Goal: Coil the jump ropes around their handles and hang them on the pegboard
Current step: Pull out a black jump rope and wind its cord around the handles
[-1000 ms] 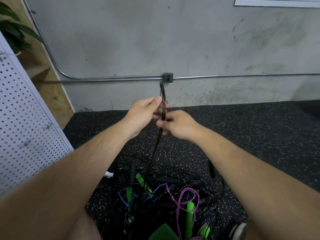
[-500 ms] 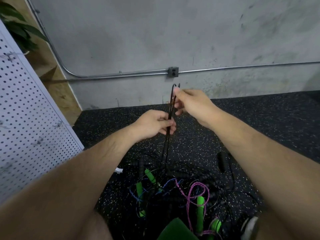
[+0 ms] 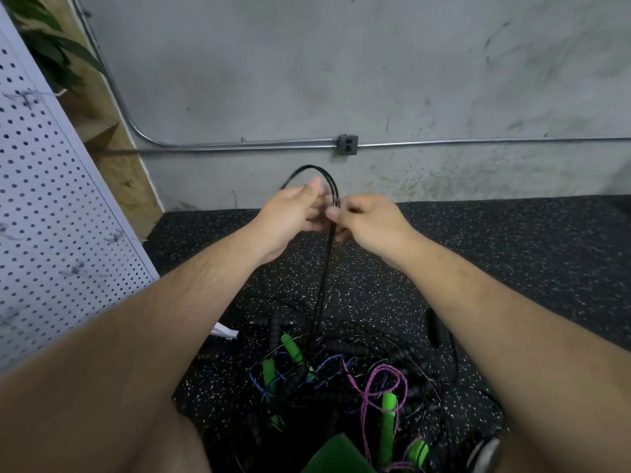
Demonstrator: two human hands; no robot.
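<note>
While both arms reach out over the floor (image 3: 512, 250), the hands meet in mid-air in front of the wall (image 3: 341, 63), with a black rope (image 3: 326, 268) between them. The right hand (image 3: 368, 223) has its fingers curled and pinches the rope's doubled strands just below the top of a loop. That loop arcs up and over to the left, passing behind the thumb of the left hand (image 3: 286, 220). The left thumb points up and the palm faces right, just beside the strands, but its fingers are hidden, so I cannot tell whether it grasps the rope or only touches it. From the right hand's pinch the strands hang straight down, taut, into a pile (image 3: 341, 363) of tangled ropes on the near floor between the forearms. In the pile lie a pink rope (image 3: 379, 380) at the right, a blue rope (image 3: 259, 384) at the left, several green handles (image 3: 387, 425) and ribbed black handles (image 3: 275, 331). One more black handle (image 3: 434, 327) lies at the pile's right edge. A white scrap (image 3: 225, 331) sits at its left edge, and a green sheet (image 3: 338, 455) shows at the near edge of the view. The pegboard (image 3: 51, 216) stands at the left, white, with small wire hooks in it and no rope on the part in view. Behind it are plywood (image 3: 119, 172) and a plant (image 3: 51, 46). A metal conduit (image 3: 478, 143) runs along the far wall through a grey outlet (image 3: 347, 145).
</note>
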